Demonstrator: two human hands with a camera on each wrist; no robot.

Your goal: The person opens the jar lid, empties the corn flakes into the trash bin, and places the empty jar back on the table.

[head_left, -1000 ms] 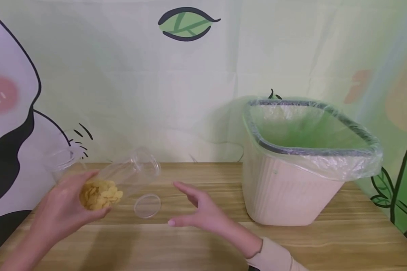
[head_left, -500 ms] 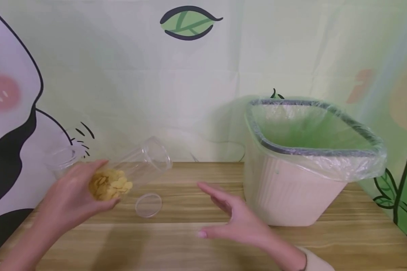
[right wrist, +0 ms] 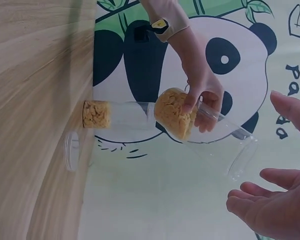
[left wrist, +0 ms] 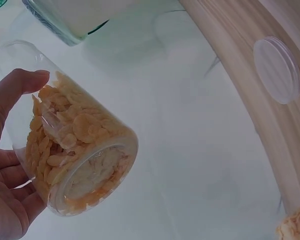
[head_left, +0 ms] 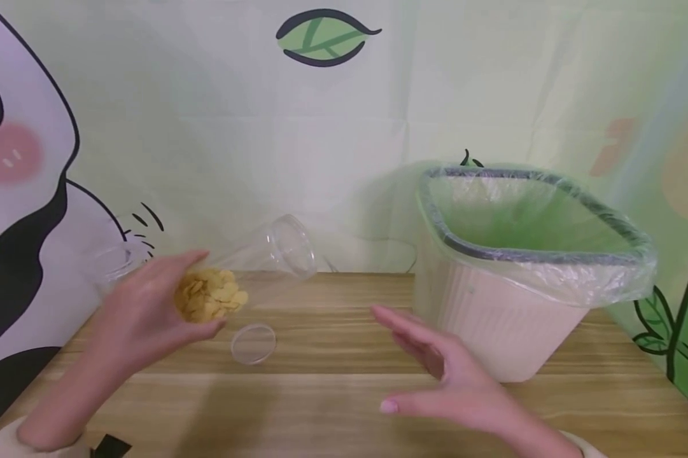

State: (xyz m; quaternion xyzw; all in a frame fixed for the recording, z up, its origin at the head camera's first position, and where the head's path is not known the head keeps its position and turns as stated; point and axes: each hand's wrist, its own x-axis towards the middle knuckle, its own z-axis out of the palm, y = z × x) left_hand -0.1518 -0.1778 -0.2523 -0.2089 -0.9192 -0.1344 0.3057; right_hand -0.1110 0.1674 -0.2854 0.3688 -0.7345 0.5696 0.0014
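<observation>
My left hand [head_left: 143,312] grips a clear plastic jar [head_left: 294,245] round its lower part, thumb on one side and fingers on the other. Pale yellow flakes [head_left: 212,296], like cornflakes, fill its bottom end. The jar is tilted above the table, its uncovered mouth pointing up and right; the left wrist view shows its round base [left wrist: 95,172] from below. My right hand [head_left: 458,381] is apart from the jar, in front of the bin, thumb and fingers spread with nothing between them. A round clear lid [head_left: 254,344] lies on the table below the jar.
A second clear jar [right wrist: 130,115] with flakes at its bottom stands upright on the table at the back left, partly behind my left hand in the head view. A pale ribbed bin [head_left: 492,318] with a plastic liner stands at the right. A printed cloth [head_left: 344,146] hangs behind the wooden table.
My left hand has moved the jar right and slightly up, its mouth tilting higher. The right hand has moved right and a little down, still spread, to in front of the bin.
</observation>
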